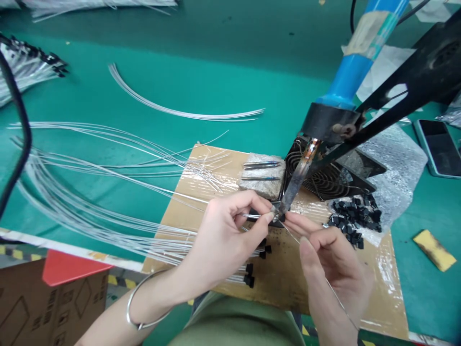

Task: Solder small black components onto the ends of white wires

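Observation:
My left hand (223, 235) is closed in a pinch on a thin white cable (190, 195), holding its end at the soldering iron tip. Between the fingers of my right hand (334, 274) runs a thin strand of solder wire (292, 234), its end reaching the same spot. The blue-handled soldering iron (347, 79) hangs tip down from a black bracket (399, 101). Fingertips and the iron's tip partly hide the joint. Finished-looking cables with black connectors (249, 276) lie below my left hand.
A small block with metal tips (261, 179) and a black fan (324, 178) stand behind my hands. Loose black connectors (355, 216) lie on bubble wrap (406, 154). A phone (441, 149), yellow sponge (434, 250) and cable bundle (173, 111) rest on the green mat.

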A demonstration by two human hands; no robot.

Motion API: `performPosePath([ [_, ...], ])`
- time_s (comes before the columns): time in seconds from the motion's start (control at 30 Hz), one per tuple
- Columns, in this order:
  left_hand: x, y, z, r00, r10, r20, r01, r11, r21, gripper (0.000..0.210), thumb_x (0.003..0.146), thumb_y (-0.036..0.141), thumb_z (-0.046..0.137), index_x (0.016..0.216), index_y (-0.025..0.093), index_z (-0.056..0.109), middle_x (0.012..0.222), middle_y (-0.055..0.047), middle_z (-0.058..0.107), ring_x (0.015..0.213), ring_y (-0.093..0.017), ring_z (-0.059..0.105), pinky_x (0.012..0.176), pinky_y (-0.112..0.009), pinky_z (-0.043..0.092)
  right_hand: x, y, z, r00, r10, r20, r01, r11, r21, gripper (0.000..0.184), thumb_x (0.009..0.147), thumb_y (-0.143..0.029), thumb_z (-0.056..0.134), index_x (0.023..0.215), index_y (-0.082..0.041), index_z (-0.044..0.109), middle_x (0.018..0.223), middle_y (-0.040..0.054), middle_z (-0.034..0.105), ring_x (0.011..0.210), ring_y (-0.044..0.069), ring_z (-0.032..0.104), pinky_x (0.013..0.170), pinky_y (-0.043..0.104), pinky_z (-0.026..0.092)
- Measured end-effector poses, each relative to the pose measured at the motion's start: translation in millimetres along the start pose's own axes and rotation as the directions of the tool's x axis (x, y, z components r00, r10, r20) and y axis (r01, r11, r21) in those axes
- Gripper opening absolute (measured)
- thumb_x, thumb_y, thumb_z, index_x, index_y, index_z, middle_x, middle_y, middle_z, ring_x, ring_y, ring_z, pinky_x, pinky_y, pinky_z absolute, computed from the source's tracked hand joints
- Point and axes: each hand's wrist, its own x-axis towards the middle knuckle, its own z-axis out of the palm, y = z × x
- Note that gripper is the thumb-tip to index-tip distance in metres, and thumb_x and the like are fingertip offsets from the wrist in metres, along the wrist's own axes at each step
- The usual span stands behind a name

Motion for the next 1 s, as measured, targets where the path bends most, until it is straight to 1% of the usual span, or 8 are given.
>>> performPosePath([
  [0.13, -1.2, 0.0, -0.3, 1.000, -0.003, -0.004, 0.003, 1.000, 0.016, 0.012, 0.083, 0.028, 0.069, 0.075, 0.018, 0.072, 0.073, -0.005, 0.071, 0.079, -0.024, 0.072, 0.063, -0.031, 0.049, -1.3, -1.1, 1.0, 1.000, 0.003, -0.005, -0.003, 1.000, 0.006, 0.020, 0.103, -0.016, 0.067, 0.085, -0.023, 0.064, 0.125, 0.0058, 0.083, 0.117, 0.021, 0.081, 0.107, 0.035, 0.065],
  [0.23, -1.8, 0.7, -0.5, 1.000, -0.004, -0.001, 0.004, 1.000, 0.012, 0.013, 0.083, 0.028, 0.069, 0.075, 0.018, 0.071, 0.071, -0.004, 0.068, 0.079, -0.024, 0.073, 0.063, -0.031, 0.049, -1.3, 0.8, -1.0, 1.000, -0.010, 0.004, 0.010, 1.000, 0.002, 0.020, 0.103, -0.015, 0.068, 0.085, -0.023, 0.064, 0.126, 0.0064, 0.083, 0.118, 0.022, 0.081, 0.107, 0.035, 0.066],
  [0.5, -1.3, 0.0, -0.7, 1.000, -0.003, 0.001, 0.003, 1.000, 0.005, 0.011, 0.083, 0.027, 0.069, 0.076, 0.018, 0.072, 0.074, -0.006, 0.071, 0.080, -0.024, 0.072, 0.064, -0.032, 0.049, 0.3, 3.4, -3.4, 0.997, -0.058, 0.050, 0.059, 0.998, -0.017, 0.020, 0.103, -0.010, 0.067, 0.088, -0.023, 0.065, 0.128, 0.0041, 0.083, 0.118, 0.017, 0.080, 0.107, 0.027, 0.064],
  [0.63, -1.4, -0.5, 0.3, 1.000, 0.000, 0.006, 0.000, 1.000, 0.005, 0.013, 0.083, 0.027, 0.069, 0.075, 0.018, 0.070, 0.079, -0.007, 0.073, 0.081, -0.024, 0.072, 0.066, -0.032, 0.049, 1.4, 3.8, -2.6, 0.998, -0.050, 0.043, 0.050, 0.999, -0.013, 0.021, 0.104, -0.011, 0.065, 0.087, -0.023, 0.064, 0.126, 0.0027, 0.083, 0.120, 0.015, 0.079, 0.108, 0.025, 0.062],
  [0.77, -1.2, -2.6, 0.5, 1.000, 0.002, 0.006, -0.002, 1.000, 0.008, 0.013, 0.083, 0.028, 0.068, 0.076, 0.017, 0.071, 0.081, -0.007, 0.075, 0.082, -0.024, 0.073, 0.066, -0.032, 0.050, 2.5, 5.0, -2.7, 0.997, -0.067, 0.041, 0.069, 0.997, -0.033, 0.020, 0.104, -0.012, 0.066, 0.088, -0.023, 0.064, 0.125, 0.0013, 0.083, 0.119, 0.014, 0.079, 0.108, 0.021, 0.061],
  [0.9, -1.3, -3.5, 0.3, 1.000, 0.022, 0.002, -0.022, 0.999, 0.025, 0.014, 0.084, 0.028, 0.067, 0.076, 0.017, 0.072, 0.077, -0.007, 0.073, 0.080, -0.024, 0.072, 0.064, -0.031, 0.048, 1.5, 4.7, -3.2, 0.997, -0.065, 0.035, 0.067, 0.997, -0.046, 0.020, 0.104, -0.013, 0.066, 0.088, -0.024, 0.064, 0.125, 0.0007, 0.083, 0.119, 0.012, 0.079, 0.108, 0.017, 0.059],
  [1.0, -1.4, -3.0, 0.1, 0.999, 0.032, -0.008, -0.031, 0.999, 0.033, 0.014, 0.084, 0.028, 0.067, 0.076, 0.017, 0.072, 0.078, -0.007, 0.074, 0.077, -0.023, 0.072, 0.060, -0.030, 0.046, 0.4, 4.5, -3.3, 0.997, -0.069, 0.031, 0.070, 0.996, -0.046, 0.019, 0.103, -0.012, 0.067, 0.087, -0.024, 0.064, 0.125, 0.0022, 0.083, 0.119, 0.014, 0.080, 0.107, 0.020, 0.060],
])
